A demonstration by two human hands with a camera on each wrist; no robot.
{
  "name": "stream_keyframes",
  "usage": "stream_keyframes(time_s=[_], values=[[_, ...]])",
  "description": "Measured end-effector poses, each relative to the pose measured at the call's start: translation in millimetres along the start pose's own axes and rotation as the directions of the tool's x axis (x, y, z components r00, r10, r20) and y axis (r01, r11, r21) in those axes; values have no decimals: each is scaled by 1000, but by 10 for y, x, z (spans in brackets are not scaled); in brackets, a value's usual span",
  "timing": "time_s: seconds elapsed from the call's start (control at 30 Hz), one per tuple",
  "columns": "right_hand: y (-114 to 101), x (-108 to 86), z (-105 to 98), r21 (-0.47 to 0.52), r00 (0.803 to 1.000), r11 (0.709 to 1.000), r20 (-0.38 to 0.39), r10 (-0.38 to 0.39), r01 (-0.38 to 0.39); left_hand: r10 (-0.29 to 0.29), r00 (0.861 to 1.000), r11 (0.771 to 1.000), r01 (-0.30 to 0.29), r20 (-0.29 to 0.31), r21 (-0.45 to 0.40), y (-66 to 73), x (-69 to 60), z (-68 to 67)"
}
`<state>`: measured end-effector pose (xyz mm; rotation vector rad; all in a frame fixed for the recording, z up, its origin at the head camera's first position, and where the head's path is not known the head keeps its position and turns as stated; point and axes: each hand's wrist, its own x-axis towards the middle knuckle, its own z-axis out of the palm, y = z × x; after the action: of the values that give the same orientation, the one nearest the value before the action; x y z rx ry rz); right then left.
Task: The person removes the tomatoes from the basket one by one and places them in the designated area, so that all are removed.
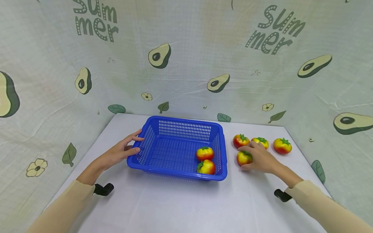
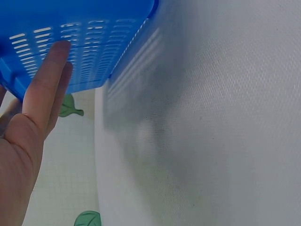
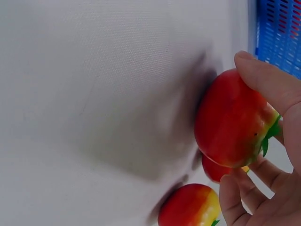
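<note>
A blue plastic basket [image 1: 175,171] with slotted walls stands on the table, and two red-and-yellow tomatoes, a rear one [image 1: 205,153] and a front one [image 1: 206,167], lie in its right part. My left hand [image 1: 120,151] touches the basket's left side with its fingers extended; in the left wrist view its fingers [image 2: 44,89] lie against the slotted wall. To the right of the basket, my right hand [image 1: 259,158] holds a tomato [image 3: 230,120] between thumb and fingers. Whether that tomato is off the table I cannot tell.
Behind the right hand lie more tomatoes: one at the left [image 1: 240,141], one partly hidden by the hand [image 1: 261,141], and one at the right [image 1: 282,146]. A printed cloth [image 1: 186,64] hangs around the white table [image 1: 175,207].
</note>
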<state>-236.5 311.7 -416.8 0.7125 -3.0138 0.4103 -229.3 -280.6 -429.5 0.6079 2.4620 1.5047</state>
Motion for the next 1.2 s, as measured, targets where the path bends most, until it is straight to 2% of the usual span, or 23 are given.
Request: stream_keyframes(time_s=[0.43,0.63,0.8,1.03,1.2], values=[[-68,-6,-163,1,999,1000,-20,-25,25,13,1000,1000,-13,3,4,1,6,4],[-196,48,-266,17,996,998,-56,-63,64,5,1000,1000,-5,11,-8,2,5,-3],[-342,122,-323,72,990,990,-86,-113,119,5,1000,1000,-5,5,5,14,4,-1],[-554,243,-357,129,986,978,-38,-163,167,0,1000,1000,0,3,9,10,24,11],[-699,403,-363,177,972,957,-3,-234,231,-11,1000,1000,11,-2,14,27,4,2]])
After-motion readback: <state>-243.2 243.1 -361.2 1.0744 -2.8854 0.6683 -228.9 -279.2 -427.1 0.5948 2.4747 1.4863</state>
